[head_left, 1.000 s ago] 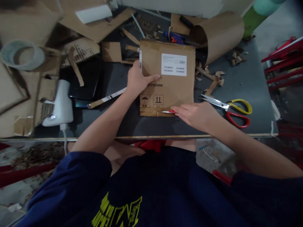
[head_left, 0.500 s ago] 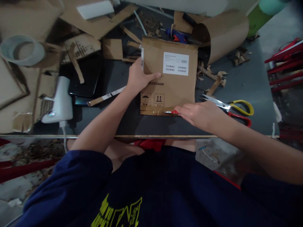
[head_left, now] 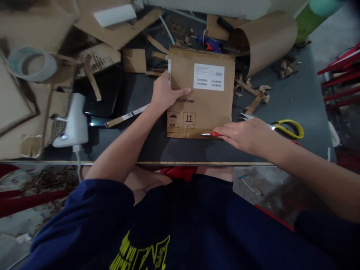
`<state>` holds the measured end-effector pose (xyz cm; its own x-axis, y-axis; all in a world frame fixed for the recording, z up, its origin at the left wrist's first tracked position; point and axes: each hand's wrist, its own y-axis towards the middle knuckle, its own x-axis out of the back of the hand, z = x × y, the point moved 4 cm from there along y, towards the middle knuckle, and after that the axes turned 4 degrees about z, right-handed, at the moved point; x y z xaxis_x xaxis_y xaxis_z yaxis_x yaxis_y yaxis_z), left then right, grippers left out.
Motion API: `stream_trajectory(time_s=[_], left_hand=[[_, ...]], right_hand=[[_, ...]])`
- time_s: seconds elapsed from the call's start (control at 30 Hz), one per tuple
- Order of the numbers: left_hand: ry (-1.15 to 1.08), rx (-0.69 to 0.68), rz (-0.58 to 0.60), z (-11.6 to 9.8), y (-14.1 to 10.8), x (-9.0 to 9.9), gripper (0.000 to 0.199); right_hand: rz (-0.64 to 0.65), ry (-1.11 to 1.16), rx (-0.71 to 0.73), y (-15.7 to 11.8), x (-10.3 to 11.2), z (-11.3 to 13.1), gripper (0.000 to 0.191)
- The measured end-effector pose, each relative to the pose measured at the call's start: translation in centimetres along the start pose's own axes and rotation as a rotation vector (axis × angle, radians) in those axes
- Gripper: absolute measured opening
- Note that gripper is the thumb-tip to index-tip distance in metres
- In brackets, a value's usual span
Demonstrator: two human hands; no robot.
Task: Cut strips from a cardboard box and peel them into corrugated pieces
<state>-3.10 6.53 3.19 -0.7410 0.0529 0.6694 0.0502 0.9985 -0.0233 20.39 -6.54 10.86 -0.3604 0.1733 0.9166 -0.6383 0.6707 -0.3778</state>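
Observation:
A flat brown cardboard piece [head_left: 210, 108] with a white barcode label lies on the dark table [head_left: 152, 148]. My left hand [head_left: 165, 90] grips its left edge, thumb stretched over the top face and the other fingers at the side, partly hidden. In my right hand [head_left: 239, 135] is a red-handled knife [head_left: 216, 134], its thin blade resting along the cardboard's near edge. Scissors [head_left: 291, 128] with yellow and red handles lie just beyond my right hand, partly covered by it.
A tape roll [head_left: 32, 64], a white device [head_left: 73, 122] with a cable and a black object [head_left: 102, 92] stand left. Behind the cardboard are a blue tool [head_left: 210, 43] and a curled cardboard tube [head_left: 271, 39]. Scraps [head_left: 258, 98] lie right.
My right hand and the knife have slid to the right along the near edge of the cardboard, now covering part of the scissors. My left hand keeps its hold.

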Motion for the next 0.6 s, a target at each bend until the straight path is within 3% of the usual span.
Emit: stream_trajectory(time_s=[0.6], left_hand=[[0.016,-0.042,-0.051,0.2,0.1,0.1,0.074]], right_hand=[[-0.014,-0.007,0.018,-2.2,-1.8,-3.1,0.034]])
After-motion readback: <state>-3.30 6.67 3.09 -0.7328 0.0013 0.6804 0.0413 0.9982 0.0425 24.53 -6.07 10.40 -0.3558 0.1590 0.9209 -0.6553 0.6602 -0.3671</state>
